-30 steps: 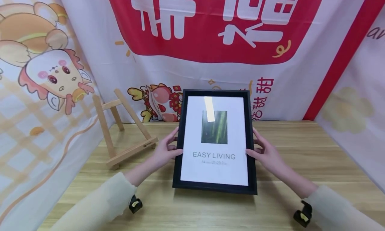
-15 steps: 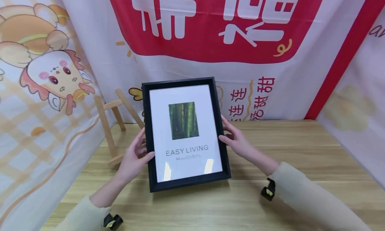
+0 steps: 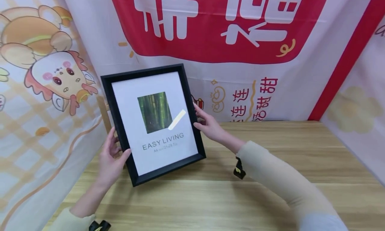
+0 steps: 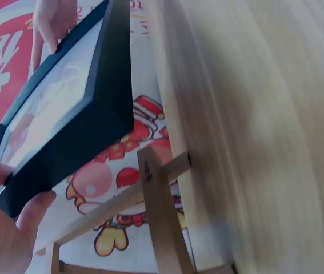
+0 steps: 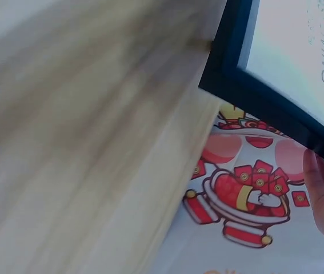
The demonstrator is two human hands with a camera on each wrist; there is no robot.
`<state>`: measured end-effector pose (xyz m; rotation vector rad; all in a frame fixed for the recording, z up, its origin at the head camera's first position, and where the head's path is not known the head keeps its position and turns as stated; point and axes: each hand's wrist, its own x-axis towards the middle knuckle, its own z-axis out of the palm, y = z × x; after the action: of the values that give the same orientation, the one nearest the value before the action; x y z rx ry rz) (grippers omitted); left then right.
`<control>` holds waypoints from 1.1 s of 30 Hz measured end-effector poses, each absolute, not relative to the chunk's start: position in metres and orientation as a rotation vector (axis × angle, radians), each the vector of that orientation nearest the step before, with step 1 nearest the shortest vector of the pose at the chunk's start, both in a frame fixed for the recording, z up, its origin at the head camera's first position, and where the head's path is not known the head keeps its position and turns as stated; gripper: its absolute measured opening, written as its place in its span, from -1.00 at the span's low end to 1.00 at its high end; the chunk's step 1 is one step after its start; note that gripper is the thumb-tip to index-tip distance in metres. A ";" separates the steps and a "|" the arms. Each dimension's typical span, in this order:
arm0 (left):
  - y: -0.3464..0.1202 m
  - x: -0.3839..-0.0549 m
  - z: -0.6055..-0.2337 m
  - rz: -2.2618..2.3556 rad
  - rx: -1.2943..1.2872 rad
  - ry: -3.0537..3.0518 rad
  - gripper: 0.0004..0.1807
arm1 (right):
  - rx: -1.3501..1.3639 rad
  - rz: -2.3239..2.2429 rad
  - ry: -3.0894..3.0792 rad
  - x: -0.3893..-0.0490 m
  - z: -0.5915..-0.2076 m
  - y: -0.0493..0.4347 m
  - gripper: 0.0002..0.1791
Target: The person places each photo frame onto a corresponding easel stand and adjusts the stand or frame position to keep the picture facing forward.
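Both hands hold a black picture frame (image 3: pixel 162 114) raised above the table and tilted, its front toward the head camera. Behind the glass is a white sheet with a green bamboo picture and the words EASY LIVING. My left hand (image 3: pixel 112 160) grips the left side, thumb on the front edge. The right hand (image 3: pixel 212 125) grips the opposite side, its thumb also at the front. A wooden easel (image 4: pixel 159 211) stands behind and below the frame in the left wrist view; in the head view the frame hides most of it.
The wooden table (image 3: pixel 240 191) meets a white and red printed cloth (image 3: pixel 222 67) at the back. More printed cloth (image 3: pixel 54 124) hangs along the left side, close to my left hand. Another cloth (image 3: pixel 355 114) closes off the right.
Held in both hands, the picture frame has moved left and up, and has turned counterclockwise. It now covers most of the easel, which was in plain sight a second ago.
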<state>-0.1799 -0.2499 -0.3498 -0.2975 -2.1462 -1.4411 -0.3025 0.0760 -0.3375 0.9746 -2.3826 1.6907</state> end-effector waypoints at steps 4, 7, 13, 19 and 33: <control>-0.260 -0.179 -0.342 -1.360 -0.213 -2.119 -0.02 | 0.966 1.669 -2.406 -0.313 -0.327 0.052 -0.18; -0.271 -0.179 -0.339 -1.318 -0.180 -2.080 -0.02 | 0.977 1.690 -2.420 -0.317 -0.320 0.034 -0.16; -0.291 -0.178 -0.340 -1.242 -0.115 -2.003 -0.03 | 1.034 1.683 -2.382 -0.324 -0.314 0.000 -0.10; -0.303 -0.176 -0.343 -1.214 -0.073 -1.932 -0.07 | 1.048 1.635 -2.302 -0.331 -0.314 -0.027 -0.09; -0.323 -0.184 -0.339 -1.233 -0.029 -1.764 -0.18 | 1.064 1.503 -2.174 -0.340 -0.307 -0.068 -0.16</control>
<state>-0.1842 -0.3234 -0.3389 -0.0294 -1.7644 -1.2328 -0.3404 -0.0683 -0.3071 1.0642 -2.1740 1.5033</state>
